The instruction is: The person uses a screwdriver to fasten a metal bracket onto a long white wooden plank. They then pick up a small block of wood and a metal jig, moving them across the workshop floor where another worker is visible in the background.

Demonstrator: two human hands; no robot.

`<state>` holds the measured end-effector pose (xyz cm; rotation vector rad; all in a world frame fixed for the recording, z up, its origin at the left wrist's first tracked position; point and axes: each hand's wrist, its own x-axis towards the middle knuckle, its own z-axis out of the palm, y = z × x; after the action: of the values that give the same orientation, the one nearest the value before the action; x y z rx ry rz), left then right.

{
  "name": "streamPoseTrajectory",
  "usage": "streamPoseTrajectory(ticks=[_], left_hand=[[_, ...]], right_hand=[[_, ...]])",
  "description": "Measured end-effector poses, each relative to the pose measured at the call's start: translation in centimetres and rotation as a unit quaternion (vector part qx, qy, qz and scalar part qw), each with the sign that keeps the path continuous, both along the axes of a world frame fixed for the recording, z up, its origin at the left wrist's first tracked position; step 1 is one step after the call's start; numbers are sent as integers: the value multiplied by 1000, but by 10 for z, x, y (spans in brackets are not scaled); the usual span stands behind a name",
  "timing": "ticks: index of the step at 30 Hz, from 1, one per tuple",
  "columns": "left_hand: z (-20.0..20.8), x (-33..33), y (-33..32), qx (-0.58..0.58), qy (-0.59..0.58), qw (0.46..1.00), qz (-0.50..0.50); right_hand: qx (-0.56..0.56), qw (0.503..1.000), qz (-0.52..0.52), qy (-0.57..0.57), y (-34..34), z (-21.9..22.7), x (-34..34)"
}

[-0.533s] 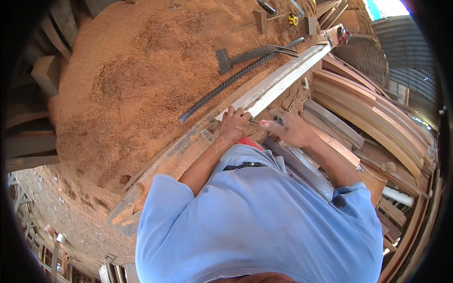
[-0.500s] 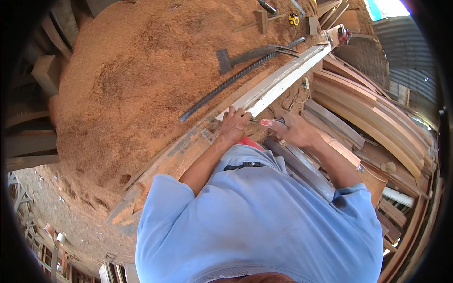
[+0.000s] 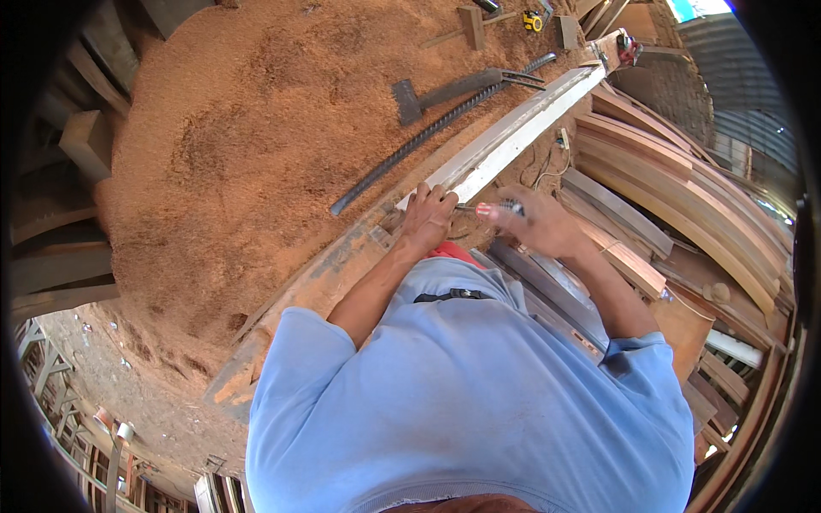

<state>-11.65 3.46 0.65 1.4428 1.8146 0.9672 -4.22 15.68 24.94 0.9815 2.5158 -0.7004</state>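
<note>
A long white-painted timber (image 3: 505,150) lies on a wooden bench beam (image 3: 329,274), running away to the upper right. My left hand (image 3: 428,218) is closed over its near end, fingers curled along the edge. Just to the right, my right hand (image 3: 547,224) holds a screwdriver (image 3: 487,209) with a red and clear handle. Its thin shaft points left toward my left fingers; the tip is hidden there. Motion blurs the right fingers slightly.
Beyond the timber lie a ribbed steel bar (image 3: 428,141), a hammer (image 3: 432,100) and a yellow tape measure (image 3: 534,21), on ground covered with sawdust (image 3: 222,171). A red tool (image 3: 629,50) sits at the timber's far end. Planks (image 3: 684,201) are stacked at right.
My right hand has turned around the screwdriver, showing more of its handle. My left hand stays on the timber's end. The whole view has shifted slightly.
</note>
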Motion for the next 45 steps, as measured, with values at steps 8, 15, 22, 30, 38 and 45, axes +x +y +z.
streamPoseTrajectory(ticks=[8,15,22,30,38,45], left_hand=[[-6,3,-2,29,5,1000,5],[-4,2,0,9,9,1000,-9],[-9,0,-2,52,-12,999,2],[-11,0,-4,82,-34,996,-6],[-1,0,-1,9,16,1000,-7],[-6,3,-2,15,-9,1000,1]], right_hand=[[-24,978,49,-200,-9,12,-13],[15,978,79,-194,-8,11,-8],[-130,974,-51,-176,7,4,-8],[6,979,135,-151,-23,0,-2],[-189,947,-132,-224,7,9,-14],[23,964,107,-241,-24,1,-3]])
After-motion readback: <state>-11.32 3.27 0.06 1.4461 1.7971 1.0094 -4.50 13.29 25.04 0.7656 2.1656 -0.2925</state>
